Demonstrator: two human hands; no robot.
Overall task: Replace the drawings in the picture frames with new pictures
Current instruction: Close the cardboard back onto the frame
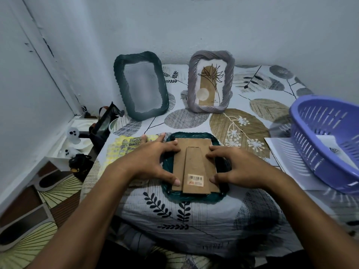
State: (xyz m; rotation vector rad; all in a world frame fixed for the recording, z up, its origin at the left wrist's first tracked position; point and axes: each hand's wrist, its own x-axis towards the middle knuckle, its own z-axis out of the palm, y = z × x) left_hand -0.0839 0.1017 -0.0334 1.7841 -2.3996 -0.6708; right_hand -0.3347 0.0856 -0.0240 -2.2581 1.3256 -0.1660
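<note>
Green frame face-down between our hands, backing up.

Our left hand point(153, 160) and right hand point(236, 166) press spread fingers and thumbs on the cardboard backing point(194, 164) of the green frame point(194, 197); the grey frame point(210, 82) stands beyond our right hand.

Both forearms are bare to the left hand point(155, 160) and right hand point(235, 167); no sleeves show.

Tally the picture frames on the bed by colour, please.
Dark green frames: 2, one upright, one face down under the left hand and right hand
Grey frames: 1
Total: 3
</note>
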